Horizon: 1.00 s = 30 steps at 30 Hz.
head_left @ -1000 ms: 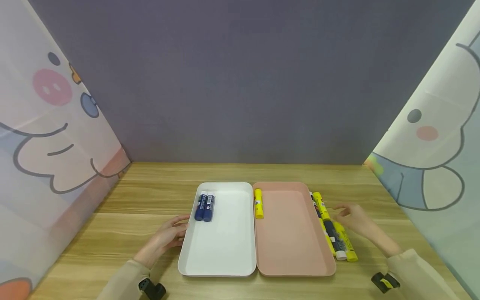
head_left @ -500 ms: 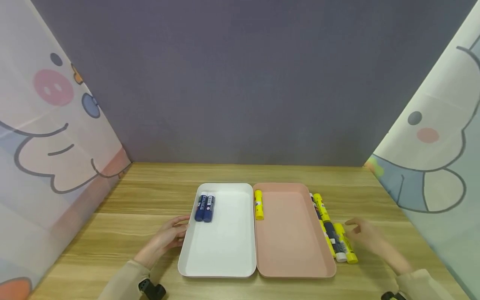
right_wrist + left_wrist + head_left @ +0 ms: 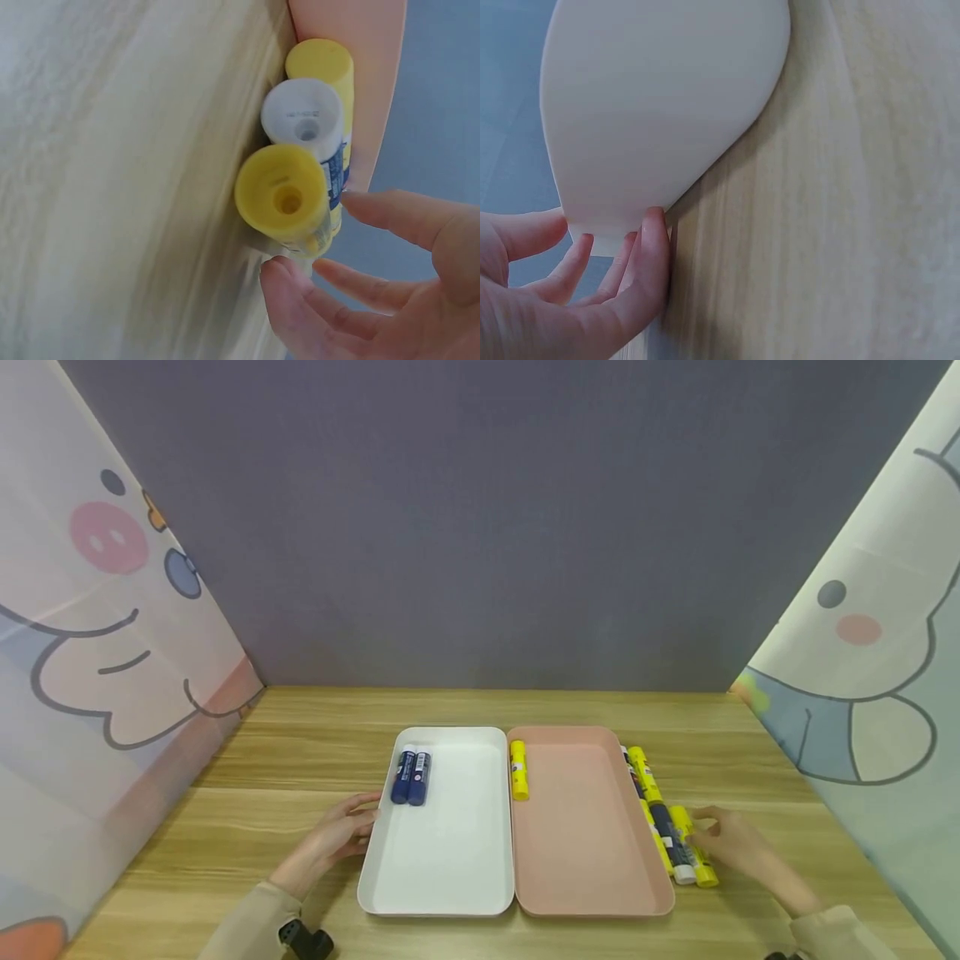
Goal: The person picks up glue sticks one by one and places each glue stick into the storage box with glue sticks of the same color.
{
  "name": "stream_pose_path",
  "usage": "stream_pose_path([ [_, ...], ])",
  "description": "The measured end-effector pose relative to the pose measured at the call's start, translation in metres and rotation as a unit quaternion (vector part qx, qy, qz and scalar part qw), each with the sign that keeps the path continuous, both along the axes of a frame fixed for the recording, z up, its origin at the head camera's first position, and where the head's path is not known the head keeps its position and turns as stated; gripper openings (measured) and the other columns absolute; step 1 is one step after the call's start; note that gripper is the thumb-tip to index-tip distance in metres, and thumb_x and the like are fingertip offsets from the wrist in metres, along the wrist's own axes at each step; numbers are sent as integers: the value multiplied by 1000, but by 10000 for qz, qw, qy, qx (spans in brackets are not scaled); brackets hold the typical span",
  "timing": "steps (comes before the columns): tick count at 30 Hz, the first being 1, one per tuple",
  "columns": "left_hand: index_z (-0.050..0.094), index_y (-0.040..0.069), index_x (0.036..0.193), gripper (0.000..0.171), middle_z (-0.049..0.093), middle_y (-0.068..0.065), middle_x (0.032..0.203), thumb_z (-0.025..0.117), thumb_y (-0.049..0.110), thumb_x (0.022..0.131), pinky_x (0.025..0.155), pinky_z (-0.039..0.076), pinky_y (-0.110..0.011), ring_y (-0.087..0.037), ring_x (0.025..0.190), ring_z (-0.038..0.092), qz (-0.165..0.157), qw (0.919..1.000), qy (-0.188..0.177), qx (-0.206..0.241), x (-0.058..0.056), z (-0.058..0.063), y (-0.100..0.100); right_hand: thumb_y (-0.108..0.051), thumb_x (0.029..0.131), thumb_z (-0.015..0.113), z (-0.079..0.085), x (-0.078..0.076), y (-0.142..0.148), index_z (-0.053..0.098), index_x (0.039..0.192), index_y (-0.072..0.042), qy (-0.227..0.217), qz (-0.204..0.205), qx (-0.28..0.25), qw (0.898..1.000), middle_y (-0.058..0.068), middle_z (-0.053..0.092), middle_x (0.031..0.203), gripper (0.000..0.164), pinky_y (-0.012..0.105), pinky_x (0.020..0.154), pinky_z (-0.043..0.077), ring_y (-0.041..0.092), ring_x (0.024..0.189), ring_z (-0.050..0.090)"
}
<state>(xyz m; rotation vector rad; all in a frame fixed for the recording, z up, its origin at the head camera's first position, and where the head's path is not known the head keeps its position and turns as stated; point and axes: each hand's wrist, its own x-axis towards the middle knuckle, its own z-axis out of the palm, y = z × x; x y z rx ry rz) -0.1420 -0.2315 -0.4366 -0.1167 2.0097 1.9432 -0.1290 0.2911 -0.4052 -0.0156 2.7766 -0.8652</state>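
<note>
My left hand (image 3: 330,842) rests at the left side of a white tray (image 3: 453,868). In the left wrist view the thumb meets the tray's rim and the fingertips touch its outer wall. My right hand (image 3: 731,842) is at the outermost yellow glue stick (image 3: 681,819), right of a pink tray (image 3: 585,852). In the right wrist view its thumb and fingers are spread on either side of that stick, without a visible firm grip. Beside it lie a dark blue glue stick with a white end (image 3: 304,116) and another yellow glue stick (image 3: 319,58) against the pink wall.
Two blue glue sticks (image 3: 410,777) lie in the white tray's upper left. One yellow glue stick (image 3: 519,770) lies in the pink tray's upper left. Farther back, another yellow glue stick (image 3: 646,775) lies by a dark one. A grey panel (image 3: 480,527) stands behind the table.
My right hand has drawn back from the far yellow glue stick towards the near outermost one, then moved slightly left onto it. The left hand has stayed at the white tray.
</note>
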Motion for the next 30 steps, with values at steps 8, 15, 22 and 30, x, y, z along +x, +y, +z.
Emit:
stream_pose_path([
  [8, 25, -10, 130, 50, 59, -10, 101, 46, 11, 91, 69, 47, -34, -16, 82, 60, 10, 10000, -29, -29, 1, 1, 0, -21, 79, 61, -6, -2, 0, 42, 115, 18, -92, -40, -100, 9999, 17, 61, 82, 56, 31, 54, 46, 19, 67, 57],
  [15, 24, -11, 131, 50, 60, -9, 100, 46, 11, 91, 69, 47, -34, -15, 82, 60, -54, 10000, -25, 28, 1, 1, 0, -17, 78, 61, -11, -2, 2, 40, 113, 21, -162, -136, -252, 9995, 16, 60, 79, 56, 31, 52, 46, 18, 62, 55],
  [22, 23, -11, 130, 50, 60, -8, 98, 45, 10, 91, 68, 47, -33, -15, 81, 60, -99, 9999, -29, 105, 1, 1, -1, -19, 78, 60, -12, -5, 3, 40, 112, 22, -249, -85, -134, 9996, 24, 59, 84, 57, 32, 57, 47, 21, 70, 57],
  [30, 22, -11, 131, 51, 60, -7, 98, 45, 10, 90, 69, 47, -33, -14, 81, 60, -113, 9999, -21, 126, 0, 2, -2, -16, 78, 59, -12, -6, 2, 38, 112, 23, -361, -149, -329, 9987, 20, 59, 82, 55, 31, 55, 47, 19, 67, 56],
])
